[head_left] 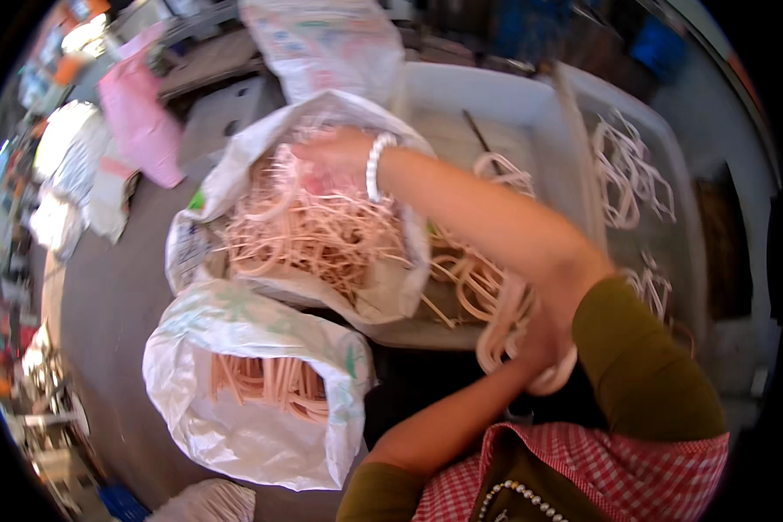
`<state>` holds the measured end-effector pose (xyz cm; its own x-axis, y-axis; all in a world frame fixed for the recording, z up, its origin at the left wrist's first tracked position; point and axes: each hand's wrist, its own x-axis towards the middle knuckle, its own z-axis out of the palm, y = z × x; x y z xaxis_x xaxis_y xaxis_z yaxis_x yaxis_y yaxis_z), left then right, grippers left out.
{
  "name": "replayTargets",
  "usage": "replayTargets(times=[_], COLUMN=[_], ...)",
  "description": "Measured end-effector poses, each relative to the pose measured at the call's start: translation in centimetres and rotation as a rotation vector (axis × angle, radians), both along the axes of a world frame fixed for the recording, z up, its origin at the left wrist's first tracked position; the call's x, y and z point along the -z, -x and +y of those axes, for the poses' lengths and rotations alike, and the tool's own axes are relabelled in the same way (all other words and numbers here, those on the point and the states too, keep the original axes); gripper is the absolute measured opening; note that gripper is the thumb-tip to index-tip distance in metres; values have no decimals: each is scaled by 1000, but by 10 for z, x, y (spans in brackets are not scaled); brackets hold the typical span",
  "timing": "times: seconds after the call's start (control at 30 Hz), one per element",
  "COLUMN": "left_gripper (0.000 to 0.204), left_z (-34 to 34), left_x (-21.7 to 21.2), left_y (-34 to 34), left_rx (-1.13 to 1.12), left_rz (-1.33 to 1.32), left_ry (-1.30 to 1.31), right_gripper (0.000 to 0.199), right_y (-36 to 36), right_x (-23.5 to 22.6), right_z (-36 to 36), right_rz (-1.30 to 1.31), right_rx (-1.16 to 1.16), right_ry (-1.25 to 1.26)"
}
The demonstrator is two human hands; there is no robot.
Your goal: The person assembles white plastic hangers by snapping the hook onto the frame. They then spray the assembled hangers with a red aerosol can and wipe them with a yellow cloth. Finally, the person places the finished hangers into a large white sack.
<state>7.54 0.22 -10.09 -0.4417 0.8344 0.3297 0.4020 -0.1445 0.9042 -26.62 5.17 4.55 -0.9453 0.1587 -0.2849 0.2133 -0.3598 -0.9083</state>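
Note:
My left hand (544, 341) is closed around a bundle of pale pink rubbery loops (498, 335) near my body, at the edge of a plastic tub. Crossing above it, my right arm reaches left to a large white woven sack (391, 300). There my right hand (337, 158), with a white beaded bracelet at the wrist, is over a tangled heap of thin pink strips (322, 230). Its fingers are blurred and partly lost among the strips, so their grip is unclear.
A second white sack (252, 444) nearer me holds thicker pink strips (274, 383). The pale tub (487, 91) contains more loops and a dark stick (476, 130). On the right, another tub (661, 130) holds whitish loops (631, 174). A pink bag (143, 113) stands far left.

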Motion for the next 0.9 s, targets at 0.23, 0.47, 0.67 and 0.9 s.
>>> replayTargets(times=[0.23, 0.47, 0.67, 0.9], left_gripper=[55, 61, 61, 50], left_z=[-21, -8, -4, 0], left_x=[-109, -113, -106, -121], left_y=[67, 56, 46, 37], left_rx=[89, 171, 174, 122], left_rz=[-1034, -1148, -1083, -986], left_ry=[375, 164, 163, 272], right_gripper=[32, 26, 20, 20], right_y=[-226, -563, -697, -750], right_x=[-86, 55, 149, 200], right_z=[138, 148, 34, -27], right_rz=[185, -426, -801, -943], right_rx=[307, 907, 1099, 1517], right_ry=[-692, -1133, -1079, -1075])
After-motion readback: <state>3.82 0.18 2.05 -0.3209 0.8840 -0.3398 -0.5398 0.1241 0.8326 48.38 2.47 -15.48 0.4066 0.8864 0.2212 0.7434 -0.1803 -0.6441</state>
